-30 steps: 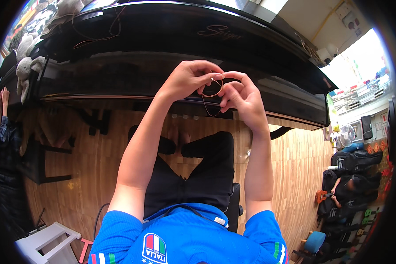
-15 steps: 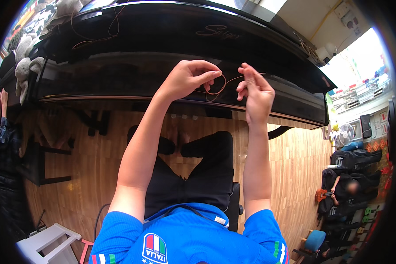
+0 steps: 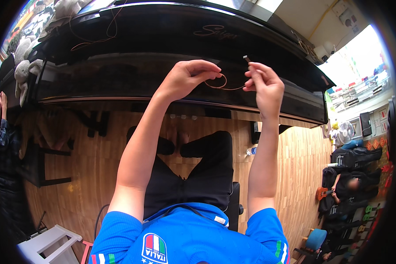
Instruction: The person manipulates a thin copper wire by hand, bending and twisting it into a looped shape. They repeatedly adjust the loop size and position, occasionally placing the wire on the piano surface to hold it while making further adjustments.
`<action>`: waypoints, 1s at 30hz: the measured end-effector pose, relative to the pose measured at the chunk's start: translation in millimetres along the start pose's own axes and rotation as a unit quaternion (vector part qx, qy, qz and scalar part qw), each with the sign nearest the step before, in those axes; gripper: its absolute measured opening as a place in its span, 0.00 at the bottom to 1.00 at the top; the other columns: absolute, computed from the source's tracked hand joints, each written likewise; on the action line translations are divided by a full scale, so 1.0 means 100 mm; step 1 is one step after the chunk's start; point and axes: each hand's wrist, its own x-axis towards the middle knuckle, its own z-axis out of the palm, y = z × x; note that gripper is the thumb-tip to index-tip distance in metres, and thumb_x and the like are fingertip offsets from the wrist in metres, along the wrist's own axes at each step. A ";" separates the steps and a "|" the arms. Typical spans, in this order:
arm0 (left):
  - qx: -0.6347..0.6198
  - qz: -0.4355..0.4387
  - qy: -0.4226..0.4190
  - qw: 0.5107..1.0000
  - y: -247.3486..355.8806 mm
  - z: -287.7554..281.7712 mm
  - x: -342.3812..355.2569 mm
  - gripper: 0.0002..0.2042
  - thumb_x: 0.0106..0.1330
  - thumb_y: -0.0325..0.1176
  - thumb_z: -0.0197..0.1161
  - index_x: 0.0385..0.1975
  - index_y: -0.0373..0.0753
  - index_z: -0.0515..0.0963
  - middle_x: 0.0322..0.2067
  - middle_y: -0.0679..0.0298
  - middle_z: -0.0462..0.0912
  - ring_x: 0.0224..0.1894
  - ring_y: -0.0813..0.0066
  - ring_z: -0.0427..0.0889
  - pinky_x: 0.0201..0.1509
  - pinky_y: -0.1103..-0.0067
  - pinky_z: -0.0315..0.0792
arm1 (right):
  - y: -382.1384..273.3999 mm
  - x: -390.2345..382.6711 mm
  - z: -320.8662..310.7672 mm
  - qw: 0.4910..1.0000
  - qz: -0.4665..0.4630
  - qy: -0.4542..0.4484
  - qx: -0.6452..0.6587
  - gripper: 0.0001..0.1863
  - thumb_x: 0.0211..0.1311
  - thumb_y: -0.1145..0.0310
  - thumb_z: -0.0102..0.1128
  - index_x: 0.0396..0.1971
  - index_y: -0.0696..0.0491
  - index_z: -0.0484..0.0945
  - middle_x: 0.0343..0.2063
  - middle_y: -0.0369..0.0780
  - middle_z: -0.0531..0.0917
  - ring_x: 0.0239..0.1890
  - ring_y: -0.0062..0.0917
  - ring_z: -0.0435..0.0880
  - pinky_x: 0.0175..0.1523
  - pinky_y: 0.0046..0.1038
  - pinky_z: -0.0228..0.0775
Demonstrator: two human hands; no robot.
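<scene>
Up in front of the glossy black piano (image 3: 163, 39), a thin coppery wire string (image 3: 222, 85) hangs in the air between both raised hands. Its fingers pressed together, the left hand (image 3: 187, 79) pinches the end that curls into a small loop, while the right hand (image 3: 264, 83) nips the other end between thumb and forefinger, a small dark end piece (image 3: 246, 58) poking up above its fingertips. The string's long axis runs left to right, sagging slightly; both hands sit equally near. On the piano's front a flowing gold script mark (image 3: 218, 31) shows. Far right, red and orange square signs (image 3: 376, 143) hang beside dark instrument bags (image 3: 354, 156).
</scene>
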 end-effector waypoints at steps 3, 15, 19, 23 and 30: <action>0.000 0.005 -0.003 1.000 0.00 0.01 0.00 0.08 0.67 0.24 0.66 0.44 0.35 0.85 0.39 0.63 0.88 0.45 0.75 0.87 0.52 0.81 0.80 | 0.01 -0.02 0.04 0.988 0.034 -0.118 -0.092 0.08 0.70 0.73 0.61 0.44 0.56 0.86 0.32 0.37 0.86 0.29 0.16 0.83 0.34 0.19 0.79; -0.042 -0.023 0.008 0.999 0.01 -0.06 -0.01 0.11 0.66 0.26 0.68 0.47 0.35 0.83 0.40 0.62 0.88 0.42 0.77 0.86 0.46 0.81 0.81 | 0.09 -0.17 0.32 0.980 0.009 -0.199 0.004 0.14 0.66 0.71 0.68 0.48 0.57 0.78 0.30 0.35 0.84 0.33 0.15 0.82 0.41 0.18 0.76; 0.060 0.072 0.059 0.994 -0.09 -0.05 0.03 0.23 0.63 0.29 0.72 0.58 0.37 0.75 0.44 0.59 0.86 0.43 0.73 0.87 0.48 0.79 0.82 | 0.19 -0.15 0.41 0.990 -0.006 -0.140 0.032 0.09 0.67 0.73 0.66 0.45 0.58 0.82 0.29 0.36 0.85 0.31 0.15 0.83 0.37 0.17 0.76; -0.030 0.029 0.050 0.998 0.00 -0.05 0.00 0.36 0.61 0.32 0.75 0.68 0.37 0.63 0.44 0.55 0.86 0.45 0.71 0.87 0.48 0.78 0.83 | 0.23 -0.14 0.45 0.995 -0.013 -0.046 0.082 0.09 0.68 0.72 0.65 0.44 0.58 0.84 0.31 0.39 0.87 0.28 0.17 0.85 0.35 0.17 0.79; -0.044 -0.031 0.017 0.998 0.01 -0.08 -0.01 0.18 0.66 0.33 0.70 0.53 0.32 0.79 0.37 0.57 0.88 0.40 0.72 0.89 0.46 0.79 0.83 | 0.19 -0.16 0.50 0.991 0.009 0.007 0.135 0.13 0.71 0.66 0.62 0.47 0.60 0.83 0.37 0.44 0.88 0.30 0.25 0.89 0.32 0.22 0.83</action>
